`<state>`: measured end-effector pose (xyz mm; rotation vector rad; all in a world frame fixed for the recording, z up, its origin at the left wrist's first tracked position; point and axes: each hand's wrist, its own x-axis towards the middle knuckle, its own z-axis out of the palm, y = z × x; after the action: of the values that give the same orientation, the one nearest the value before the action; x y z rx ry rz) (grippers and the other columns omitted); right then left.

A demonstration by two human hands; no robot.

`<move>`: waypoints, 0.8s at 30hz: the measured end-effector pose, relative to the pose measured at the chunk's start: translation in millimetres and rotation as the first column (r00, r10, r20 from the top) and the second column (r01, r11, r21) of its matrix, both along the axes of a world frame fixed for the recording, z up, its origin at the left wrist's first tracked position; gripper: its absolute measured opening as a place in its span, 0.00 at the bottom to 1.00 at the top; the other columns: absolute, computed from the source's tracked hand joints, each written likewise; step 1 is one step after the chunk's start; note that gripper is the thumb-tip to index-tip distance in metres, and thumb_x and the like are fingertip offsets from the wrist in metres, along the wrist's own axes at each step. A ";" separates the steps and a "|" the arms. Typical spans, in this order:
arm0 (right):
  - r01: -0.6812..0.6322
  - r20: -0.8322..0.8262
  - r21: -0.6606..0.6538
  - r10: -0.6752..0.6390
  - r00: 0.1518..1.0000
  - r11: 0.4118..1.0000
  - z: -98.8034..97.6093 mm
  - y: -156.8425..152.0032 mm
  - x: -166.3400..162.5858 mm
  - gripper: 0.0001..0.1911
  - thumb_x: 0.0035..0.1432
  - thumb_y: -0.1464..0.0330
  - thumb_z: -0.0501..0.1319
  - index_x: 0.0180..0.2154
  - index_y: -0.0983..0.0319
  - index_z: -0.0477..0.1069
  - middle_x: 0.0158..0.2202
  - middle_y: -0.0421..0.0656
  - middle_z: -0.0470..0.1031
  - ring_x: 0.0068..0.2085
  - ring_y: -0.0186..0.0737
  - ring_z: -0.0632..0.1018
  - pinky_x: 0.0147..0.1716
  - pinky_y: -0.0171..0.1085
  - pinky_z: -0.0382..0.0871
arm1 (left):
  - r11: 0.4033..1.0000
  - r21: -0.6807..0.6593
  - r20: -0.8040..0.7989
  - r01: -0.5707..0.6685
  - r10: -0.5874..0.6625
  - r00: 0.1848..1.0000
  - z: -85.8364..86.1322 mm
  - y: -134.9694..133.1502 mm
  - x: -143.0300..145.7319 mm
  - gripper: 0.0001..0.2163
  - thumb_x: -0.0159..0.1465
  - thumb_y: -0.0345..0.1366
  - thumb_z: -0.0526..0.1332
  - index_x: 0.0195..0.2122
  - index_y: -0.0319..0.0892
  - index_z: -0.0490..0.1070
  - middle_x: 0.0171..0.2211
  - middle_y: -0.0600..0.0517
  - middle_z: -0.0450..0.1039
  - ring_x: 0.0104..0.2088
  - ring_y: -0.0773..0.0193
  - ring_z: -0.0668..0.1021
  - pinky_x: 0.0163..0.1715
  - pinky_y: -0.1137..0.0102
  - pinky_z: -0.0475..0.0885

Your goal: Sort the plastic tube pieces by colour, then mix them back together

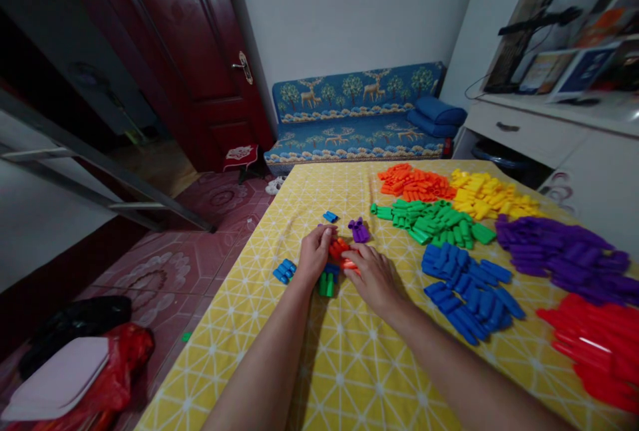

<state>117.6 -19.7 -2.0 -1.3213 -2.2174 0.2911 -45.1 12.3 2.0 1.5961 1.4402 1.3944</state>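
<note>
My left hand has its fingers curled round the left side of a small cluster of orange plastic tube pieces. From the other side, my right hand pinches an orange-red piece of the same cluster; the fingers partly hide it. Just below lies a green tube piece, with a bit of blue behind it. A blue piece rests left of my left wrist. Beyond my hands are a purple piece and another blue piece.
On the yellow patterned tablecloth, to the right, lie colour-sorted piles: orange, yellow, green, blue, purple and red. A blue sofa stands behind the table. Bags sit on the floor at left.
</note>
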 end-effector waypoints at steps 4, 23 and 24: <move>0.105 -0.267 -0.005 -0.102 0.958 0.995 -9.5 34.0 -0.2 0.13 0.58 0.71 0.58 0.45 0.57 0.74 0.45 0.46 0.76 0.46 0.45 0.75 0.47 0.44 0.68 | 0.997 -0.001 -0.003 0.081 -0.081 0.997 -2.3 0.0 1.2 0.15 0.67 0.42 0.55 0.46 0.38 0.75 0.43 0.44 0.78 0.42 0.59 0.79 0.42 0.67 0.74; 0.014 -0.660 -0.055 -0.047 0.750 0.998 -7.7 33.3 -0.5 0.11 0.57 0.60 0.63 0.38 0.60 0.77 0.39 0.45 0.75 0.43 0.42 0.76 0.45 0.40 0.70 | 0.970 0.110 -0.394 0.214 -0.155 0.906 -0.2 -0.3 6.7 0.20 0.54 0.21 0.57 0.46 0.41 0.75 0.43 0.47 0.77 0.46 0.58 0.76 0.50 0.63 0.70; 0.013 -0.663 -0.051 -0.044 0.747 0.999 -7.7 30.9 -0.7 0.11 0.58 0.61 0.62 0.39 0.59 0.77 0.40 0.45 0.75 0.43 0.42 0.76 0.45 0.40 0.71 | 0.974 0.107 -0.390 0.201 -0.145 0.909 -0.8 0.2 7.0 0.19 0.54 0.21 0.57 0.45 0.41 0.75 0.43 0.47 0.77 0.45 0.58 0.76 0.49 0.63 0.70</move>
<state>116.9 11.2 -9.7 -1.0436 -1.5802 0.6878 -38.2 12.4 1.3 2.1257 1.3852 1.1507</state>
